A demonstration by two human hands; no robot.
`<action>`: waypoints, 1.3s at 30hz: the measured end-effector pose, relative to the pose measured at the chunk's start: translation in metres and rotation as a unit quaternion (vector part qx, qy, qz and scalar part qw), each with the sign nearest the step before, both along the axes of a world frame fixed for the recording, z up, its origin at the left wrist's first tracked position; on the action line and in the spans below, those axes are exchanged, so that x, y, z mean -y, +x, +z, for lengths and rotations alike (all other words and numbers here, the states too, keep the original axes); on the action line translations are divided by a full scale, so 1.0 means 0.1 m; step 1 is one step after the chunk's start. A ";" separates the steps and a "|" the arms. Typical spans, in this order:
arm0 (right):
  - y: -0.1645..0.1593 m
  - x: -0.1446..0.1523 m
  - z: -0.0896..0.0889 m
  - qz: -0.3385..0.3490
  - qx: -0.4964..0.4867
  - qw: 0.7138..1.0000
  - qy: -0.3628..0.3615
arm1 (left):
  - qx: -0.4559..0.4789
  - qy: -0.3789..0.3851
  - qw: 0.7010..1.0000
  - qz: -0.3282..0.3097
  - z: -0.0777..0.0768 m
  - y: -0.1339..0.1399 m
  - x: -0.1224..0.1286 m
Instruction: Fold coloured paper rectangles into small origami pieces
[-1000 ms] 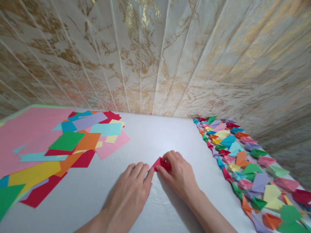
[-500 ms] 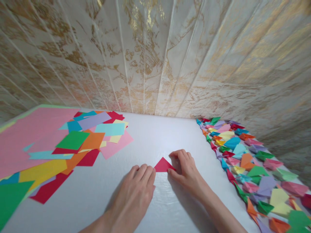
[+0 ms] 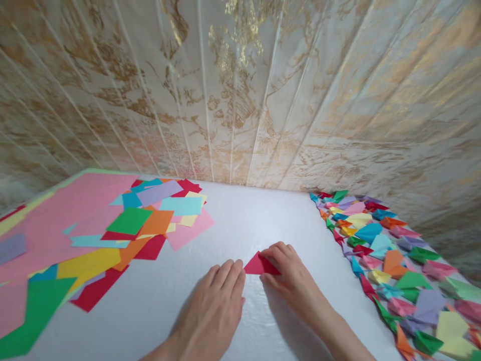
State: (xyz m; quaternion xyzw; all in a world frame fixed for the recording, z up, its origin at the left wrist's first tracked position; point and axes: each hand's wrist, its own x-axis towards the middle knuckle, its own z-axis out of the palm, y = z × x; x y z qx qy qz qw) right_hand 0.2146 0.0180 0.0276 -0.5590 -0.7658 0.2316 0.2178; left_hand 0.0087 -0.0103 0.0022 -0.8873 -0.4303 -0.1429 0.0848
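white table (image 3: 251,215) is running to the patterned drape (image 3: 240,125) at 12 o'clock — working room is lying between loose sheets (image 3: 130,220) at 10 and folded pieces (image 3: 369,232) at 3. red paper triangle (image 3: 257,264) is sitting between the hands. left hand (image 3: 218,301), palm down, fingers together, is touching its 9 o'clock corner; right hand (image 3: 295,278) is curling round its 3 o'clock corner — can't tell if pinching.
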 end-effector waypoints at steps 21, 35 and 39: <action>-0.22 0.08 -0.05 0.041 0.052 0.991 0.117 | 0.136 -0.112 0.983 -0.047 0.05 -0.04 -0.02; -0.01 0.00 0.05 0.134 0.120 0.968 0.175 | 0.044 -0.070 0.996 -0.045 0.08 -0.09 -0.08; -0.01 0.06 0.09 0.186 0.133 0.964 0.136 | 0.029 -0.082 0.996 -0.025 0.06 -0.07 -0.05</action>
